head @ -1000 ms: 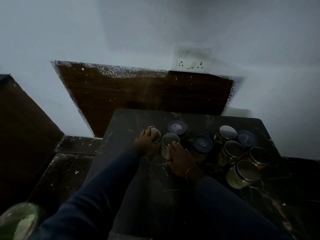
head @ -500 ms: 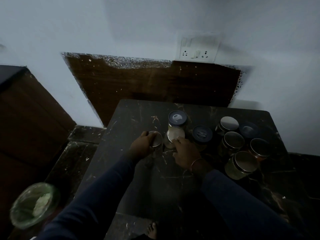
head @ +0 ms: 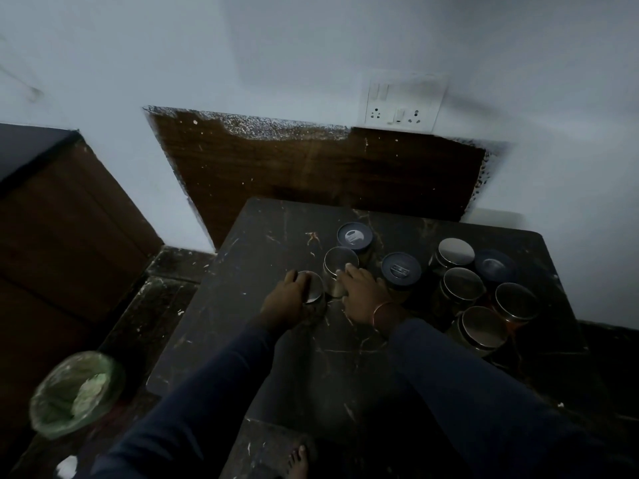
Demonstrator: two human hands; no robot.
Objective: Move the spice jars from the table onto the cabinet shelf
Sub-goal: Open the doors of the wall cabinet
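Several spice jars stand on a dark marble table [head: 276, 233]. My left hand [head: 288, 299] is wrapped around a steel-lidded jar [head: 314, 292] near the table's middle. My right hand [head: 363, 293] grips a second steel-lidded jar [head: 337, 267] just to the right of it. Both jars still rest on the table. Behind them stands a blue-lidded jar [head: 354, 236], and another blue-lidded jar [head: 401, 271] is beside my right wrist. More steel-lidded jars [head: 463, 285] cluster at the right side.
A dark wooden cabinet [head: 62, 229] stands at the left. A bin with a green liner [head: 74, 392] sits on the floor at lower left. A wooden panel [head: 311, 174] and a wall socket [head: 401, 102] lie behind the table. My bare foot [head: 297, 461] shows below.
The view has pulled back and tilted down, bringing the bin and my foot into sight. Both hands have closed more firmly on the two steel-lidded jars.
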